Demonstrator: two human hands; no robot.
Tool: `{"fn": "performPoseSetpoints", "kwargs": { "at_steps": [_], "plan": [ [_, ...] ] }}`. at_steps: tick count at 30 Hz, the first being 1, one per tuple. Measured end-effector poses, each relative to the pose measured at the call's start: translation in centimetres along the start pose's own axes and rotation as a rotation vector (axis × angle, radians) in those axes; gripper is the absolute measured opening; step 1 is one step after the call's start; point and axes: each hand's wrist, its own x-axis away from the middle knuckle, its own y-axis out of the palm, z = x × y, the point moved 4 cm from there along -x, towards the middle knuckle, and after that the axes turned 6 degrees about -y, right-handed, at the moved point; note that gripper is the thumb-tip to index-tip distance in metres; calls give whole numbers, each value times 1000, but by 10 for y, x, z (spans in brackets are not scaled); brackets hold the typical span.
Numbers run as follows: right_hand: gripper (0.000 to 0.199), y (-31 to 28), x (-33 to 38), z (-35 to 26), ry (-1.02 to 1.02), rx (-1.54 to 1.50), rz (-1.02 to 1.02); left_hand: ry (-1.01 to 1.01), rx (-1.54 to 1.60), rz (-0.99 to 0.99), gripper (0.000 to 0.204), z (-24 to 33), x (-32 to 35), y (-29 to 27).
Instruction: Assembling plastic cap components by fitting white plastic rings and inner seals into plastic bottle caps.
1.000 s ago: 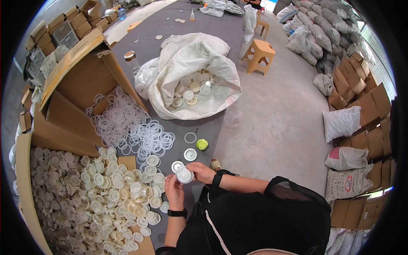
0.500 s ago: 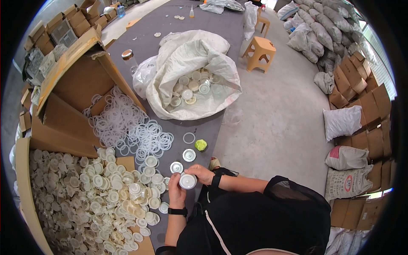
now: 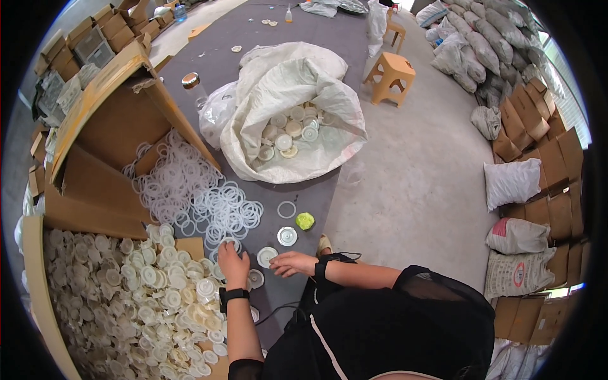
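- A grey mat (image 3: 266, 38) covers the floor where the person sits, with bare concrete floor (image 3: 411, 183) to its right.
- A large cardboard box (image 3: 107, 133) lies on its side at the left, its mouth open toward the mat; clear rings (image 3: 183, 190) spill out of it in a loose heap.
- A second open box (image 3: 38, 297), lower left, is filled with a deep pile of white round lids (image 3: 114, 297) that runs over onto the mat beside the left arm.
- A white woven sack (image 3: 291, 88) sits open near the middle of the mat, its rim folded back, holding more round lids (image 3: 288, 130) at the bottom.
- Stacked sacks and flattened cartons (image 3: 525, 126) line the right edge; an orange plastic stool (image 3: 391, 75) stands on the concrete.
- A jar with a metal cap (image 3: 192, 85) stands just beside the tipped box.
- The left hand (image 3: 233, 263), a black band at its wrist, reaches to the edge of the ring heap, fingers curled; whether it grips a ring I cannot tell.
- The right hand (image 3: 290, 263) lies low over the mat, fingers loosely together, fingertips touching a white lid (image 3: 266, 256).
- A silver disc (image 3: 287, 236), a single ring (image 3: 286, 209) and a small yellow-green lump (image 3: 305, 220) lie just beyond the hands.
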Motion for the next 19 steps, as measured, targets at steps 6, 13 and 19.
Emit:
{"fn": "performPoseSetpoints", "kwargs": {
  "at_steps": [6,13,19],
  "plan": [
    [41,-1,-3,-6,33,-1,-24,-136,-260,-210,17,-34,-10,27],
    [39,-3,-1,-28,-277,31,277,-457,941,-391,15,-6,7,31],
    [57,-28,-17,-13,20,-61,94,-407,558,-372,18,-16,-7,67]
  ]
}}
